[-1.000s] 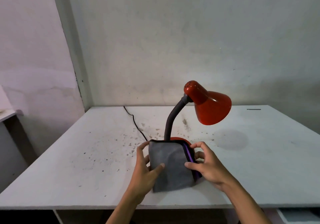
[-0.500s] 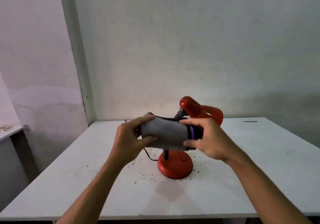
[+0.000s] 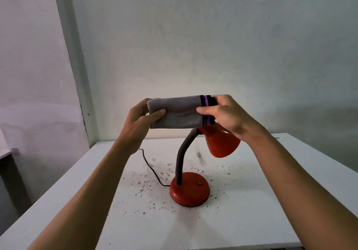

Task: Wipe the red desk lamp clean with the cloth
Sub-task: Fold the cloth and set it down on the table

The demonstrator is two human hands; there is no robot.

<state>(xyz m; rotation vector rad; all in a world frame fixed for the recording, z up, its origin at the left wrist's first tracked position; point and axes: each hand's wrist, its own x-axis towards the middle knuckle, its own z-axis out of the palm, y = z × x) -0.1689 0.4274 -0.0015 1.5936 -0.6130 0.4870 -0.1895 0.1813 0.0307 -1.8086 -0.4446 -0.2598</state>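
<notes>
The view holds one red desk lamp (image 3: 190, 188) with one black cord (image 3: 151, 167), one folded grey cloth (image 3: 179, 113), one white table (image 3: 271, 201), and two hands: left hand (image 3: 138, 122), right hand (image 3: 225, 114).

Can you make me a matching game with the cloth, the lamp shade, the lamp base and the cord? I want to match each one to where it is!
Things:
1. cloth
2. lamp shade
3. lamp base
4. cord

Places:
A. flat on the table
B. trailing left from the base
C. held up in both hands
D. tipped down, just under the right hand

Pairs: 1-C, 2-D, 3-A, 4-B
</notes>
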